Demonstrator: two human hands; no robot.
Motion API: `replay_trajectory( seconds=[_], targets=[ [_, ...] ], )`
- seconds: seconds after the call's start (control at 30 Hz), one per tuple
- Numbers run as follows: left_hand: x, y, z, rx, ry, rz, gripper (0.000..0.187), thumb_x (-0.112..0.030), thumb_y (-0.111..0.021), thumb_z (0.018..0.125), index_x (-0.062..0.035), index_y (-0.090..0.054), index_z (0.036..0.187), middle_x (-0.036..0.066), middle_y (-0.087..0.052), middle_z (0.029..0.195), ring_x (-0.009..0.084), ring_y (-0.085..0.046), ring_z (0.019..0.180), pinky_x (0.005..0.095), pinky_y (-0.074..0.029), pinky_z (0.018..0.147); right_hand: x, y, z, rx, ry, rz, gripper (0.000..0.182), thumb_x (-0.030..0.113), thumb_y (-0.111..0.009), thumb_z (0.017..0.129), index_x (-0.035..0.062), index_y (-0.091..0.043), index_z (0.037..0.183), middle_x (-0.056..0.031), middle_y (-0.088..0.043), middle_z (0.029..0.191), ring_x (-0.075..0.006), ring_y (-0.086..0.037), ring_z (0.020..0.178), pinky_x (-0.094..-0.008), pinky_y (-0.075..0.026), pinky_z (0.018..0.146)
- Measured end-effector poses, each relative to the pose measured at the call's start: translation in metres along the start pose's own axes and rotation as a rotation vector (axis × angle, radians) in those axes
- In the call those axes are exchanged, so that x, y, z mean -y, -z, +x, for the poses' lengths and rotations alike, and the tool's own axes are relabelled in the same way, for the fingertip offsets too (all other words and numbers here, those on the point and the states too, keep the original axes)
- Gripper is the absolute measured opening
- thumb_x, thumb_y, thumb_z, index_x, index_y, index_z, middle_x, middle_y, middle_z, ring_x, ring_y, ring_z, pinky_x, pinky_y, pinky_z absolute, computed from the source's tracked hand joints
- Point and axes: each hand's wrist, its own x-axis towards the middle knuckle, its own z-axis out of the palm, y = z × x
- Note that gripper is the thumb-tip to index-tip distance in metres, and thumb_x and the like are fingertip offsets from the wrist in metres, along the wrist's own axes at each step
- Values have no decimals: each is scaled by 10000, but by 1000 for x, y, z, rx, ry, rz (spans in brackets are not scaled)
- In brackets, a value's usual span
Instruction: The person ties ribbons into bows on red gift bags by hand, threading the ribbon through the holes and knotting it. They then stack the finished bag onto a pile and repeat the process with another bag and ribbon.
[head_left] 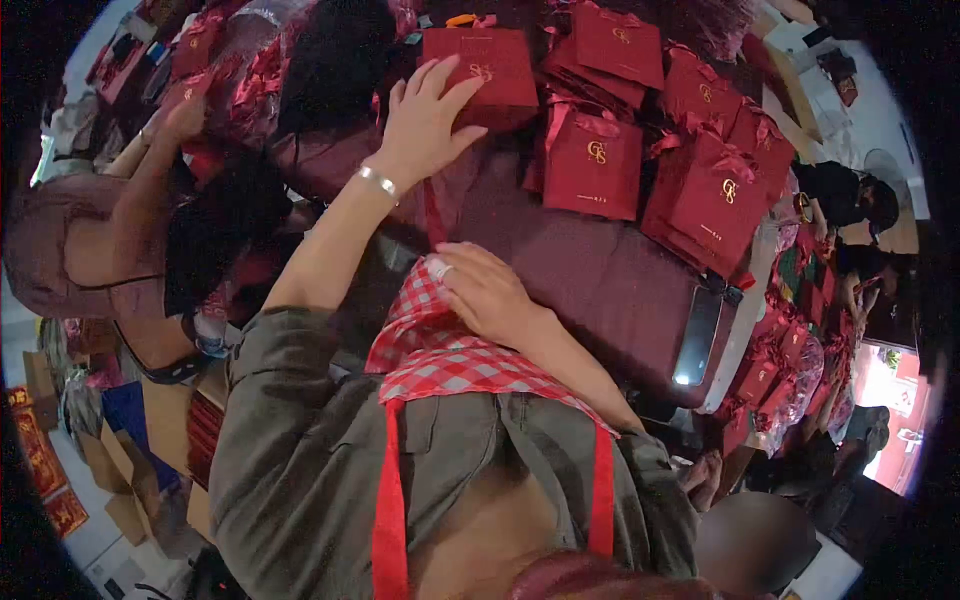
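Under the left hand's (425,120) spread fingers (455,95), a red gift bag (480,65), touching.

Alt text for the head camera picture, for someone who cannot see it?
A person's left hand rests on a red gift box on a dark red table crowded with red gift bags. Their right hand presses a red checked cloth.

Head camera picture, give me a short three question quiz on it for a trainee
1. True or false: the left hand rests flat on a red box.
2. What does the right hand touch? A) the phone B) red-and-white checked cloth C) a gift bag
3. What lies at the maroon table edge, screen up?

Key: 1 true. 2 B, the checked cloth. 3 A phone, beside the red gift bags.
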Motion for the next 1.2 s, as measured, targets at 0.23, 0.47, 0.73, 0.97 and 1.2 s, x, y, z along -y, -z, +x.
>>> replay_trajectory(
  seconds=[0.23, 0.47, 0.73, 0.97, 1.2],
  targets=[
    [22, -47, -3, 191, 123, 90, 558, -412, -661, 769, -270, -488, 1280, 97, -393, 1385, 318, -334, 1293, 632, -304, 958, 18, 37, -30, -64, -67, 194, 201, 117, -625, 814, -2, -585, 970, -179, -605, 946, -341, -596, 878, -451, -458, 882],
    [33, -46, 6, 63, 129, -14, 647, -503, -699, 709, -269, -493, 1277, 147, -328, 1410, 371, -282, 1305, 618, -309, 962, 39, 124, -65, -347, -240, -38, 326, 96, -580, 831, -22, -531, 1131, -112, -525, 652, -228, -536, 573, -340, -443, 533],
    [37, -21, 23, 115, 362, -185, 783, -498, -726, 712, -145, -424, 1342, 217, -259, 1441, 365, -372, 1271, 426, -394, 1002, 15, 120, -100, -263, -607, -382, 219, 64, -556, 849, -5, -526, 1054, -179, -570, 839, -359, -551, 759, -430, -441, 675],
    [41, -23, 18, 178, 335, -232, 564, -459, -694, 742, -86, -607, 1156, 213, -477, 1297, 344, -544, 1103, 382, -453, 916, 13, 122, -95, -159, -624, -394, 171, 63, -571, 828, -5, -585, 984, -173, -550, 818, -354, -531, 762, -421, -438, 671],
    [45, -21, 15, 180, 327, -256, 443, -300, -682, 800, -63, -598, 1166, 186, -514, 1279, 298, -602, 1028, 335, -500, 820, 7, 113, -97, -127, -608, -404, 194, 59, -578, 818, -22, -586, 994, -170, -541, 816, -351, -518, 762, -422, -438, 665]
  ],
)
